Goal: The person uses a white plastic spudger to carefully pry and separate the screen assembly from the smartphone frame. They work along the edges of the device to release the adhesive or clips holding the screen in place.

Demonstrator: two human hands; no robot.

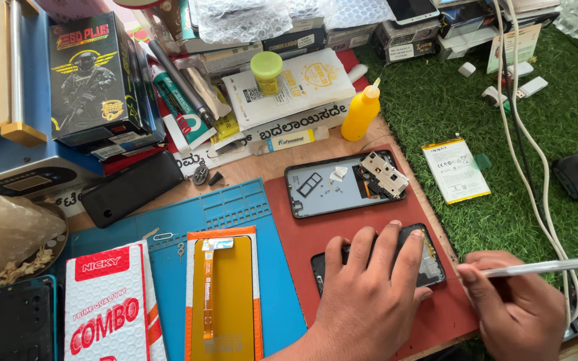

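Under left hand (369, 294), opened phone (429, 264)

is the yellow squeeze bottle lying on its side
No, the yellow squeeze bottle stands upright, leaning slightly, at the back of the bench, behind the opened phone back cover.

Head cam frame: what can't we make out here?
- Opened phone: mostly hidden under the left hand.
- Tool tip: the right hand holds a thin white tool; its working end is hidden by the fingers, its far end cut off by the right edge.
- Loose screws on the grey back cover: too small to count.
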